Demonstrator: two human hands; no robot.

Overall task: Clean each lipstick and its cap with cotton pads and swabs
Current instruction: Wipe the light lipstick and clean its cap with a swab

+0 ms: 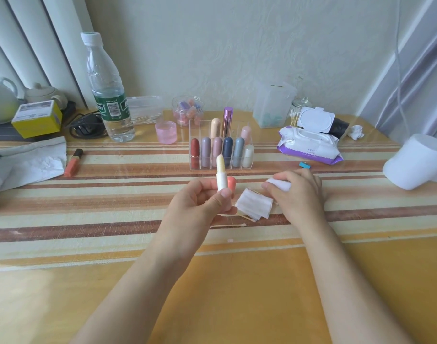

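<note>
Head: left hand [200, 207] grips lipstick [221, 175], right hand [299, 194] pad [279, 185].

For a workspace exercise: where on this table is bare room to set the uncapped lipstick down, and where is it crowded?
Free: the near part of the table, and the striped stretch between the orange tube and the organizer. Crowded: the back edge from water bottle to wipes pack, and around the cotton pads.
</note>
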